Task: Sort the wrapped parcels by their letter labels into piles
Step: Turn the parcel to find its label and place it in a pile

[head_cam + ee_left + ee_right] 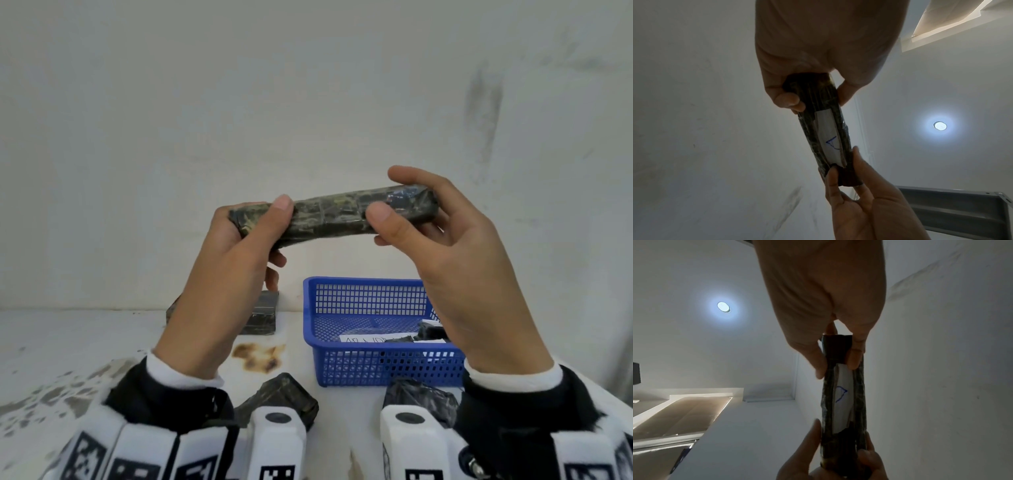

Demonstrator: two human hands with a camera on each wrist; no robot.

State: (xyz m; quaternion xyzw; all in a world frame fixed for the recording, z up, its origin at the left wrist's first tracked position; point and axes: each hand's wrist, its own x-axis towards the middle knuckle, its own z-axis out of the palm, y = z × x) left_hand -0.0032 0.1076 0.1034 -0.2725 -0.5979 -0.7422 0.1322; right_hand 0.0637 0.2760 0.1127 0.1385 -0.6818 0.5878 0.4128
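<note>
Scuffed white wall (308,102), round ceiling light (939,125), stained table (68,342)

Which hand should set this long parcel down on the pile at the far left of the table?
Probably the left hand. It wraps the long parcel's left end in a fuller grip, and the far-left pile sits just below it; the right hand only pinches the other end above the blue basket.

Place: plain storeroom or sorting room, exact kind not certain.
Walls: bare white wall (308,102), scuffed.
Surface: stained white table (68,342).
Storage: blue mesh basket (376,368); grey metal shelving (953,209).
Lighting: recessed ceiling lamp (939,125).
</note>
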